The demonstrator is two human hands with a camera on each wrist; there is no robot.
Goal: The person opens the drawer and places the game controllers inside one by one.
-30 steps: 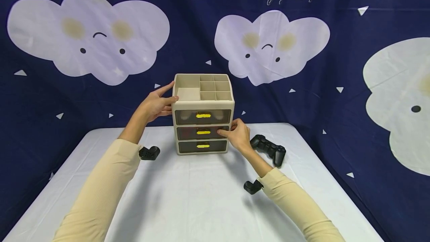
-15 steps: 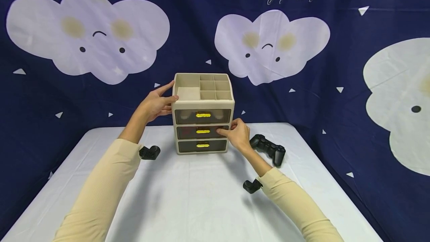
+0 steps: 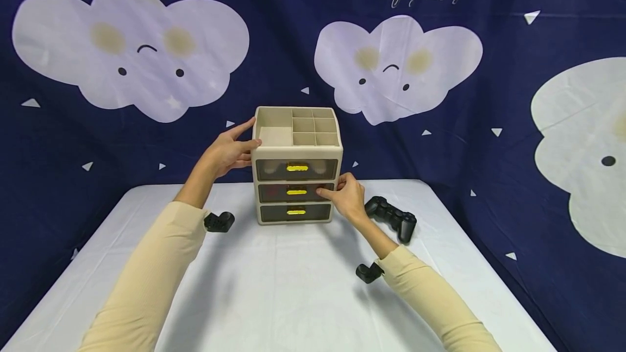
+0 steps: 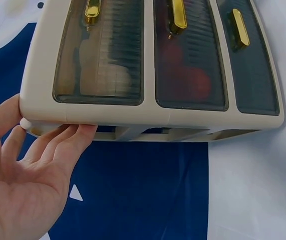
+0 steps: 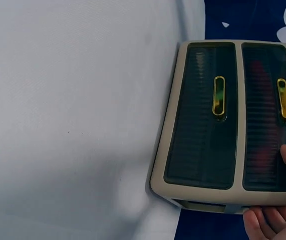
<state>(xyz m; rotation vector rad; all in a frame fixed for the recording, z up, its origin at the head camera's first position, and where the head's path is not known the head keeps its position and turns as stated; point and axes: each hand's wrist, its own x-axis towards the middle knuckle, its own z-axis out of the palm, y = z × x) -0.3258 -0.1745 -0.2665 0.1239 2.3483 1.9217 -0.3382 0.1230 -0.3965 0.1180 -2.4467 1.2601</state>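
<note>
A cream drawer organizer (image 3: 298, 154) stands upright at the back of the table, its three smoky drawers with gold handles all flush with the frame. My left hand (image 3: 227, 151) holds its upper left side, the thumb at the top front corner and the fingers along the side wall. Low on the opposite side, my right hand (image 3: 348, 197) grips the edge: the thumb lies on the front of the middle drawer (image 3: 274, 193), the fingers bend behind the side. Something red (image 4: 195, 82) shows through that drawer's panel, and a pale shape (image 4: 115, 80) through the top drawer (image 4: 67, 65).
A black game controller (image 3: 391, 217) lies on the white-covered table (image 3: 274, 287), just right of my right hand. Behind the table hangs a dark blue cloth (image 3: 283, 58) with clouds. Black wrist devices (image 3: 219, 222) project from both sleeves.
</note>
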